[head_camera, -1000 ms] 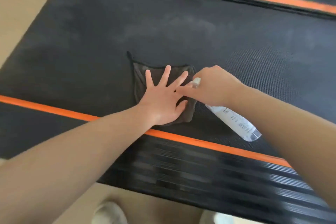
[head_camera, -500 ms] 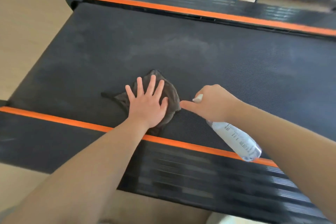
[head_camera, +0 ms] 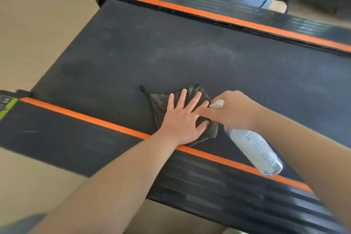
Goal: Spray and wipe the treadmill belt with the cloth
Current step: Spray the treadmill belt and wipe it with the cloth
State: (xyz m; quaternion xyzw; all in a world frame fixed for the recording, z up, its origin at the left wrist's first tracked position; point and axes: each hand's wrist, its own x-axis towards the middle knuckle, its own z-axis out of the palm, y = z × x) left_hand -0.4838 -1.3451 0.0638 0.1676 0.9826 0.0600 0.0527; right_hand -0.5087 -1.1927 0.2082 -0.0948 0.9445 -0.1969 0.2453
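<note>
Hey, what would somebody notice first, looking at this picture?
The left hand lies flat, fingers spread, on a dark brown cloth at the near side of the black textured treadmill belt. Beside it, the right hand grips a clear plastic spray bottle. Bright orange stripes line both side rails.

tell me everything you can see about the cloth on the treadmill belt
The cloth is dark grey-brown, soft and ribbed like microfibre, with a small loop at its far left corner. It lies rumpled on the black belt, its near edge by the orange stripe. The left hand presses it flat-palmed, fingers spread. The right hand, gripping a spray bottle, sits at its right edge; contact there is unclear.
</note>
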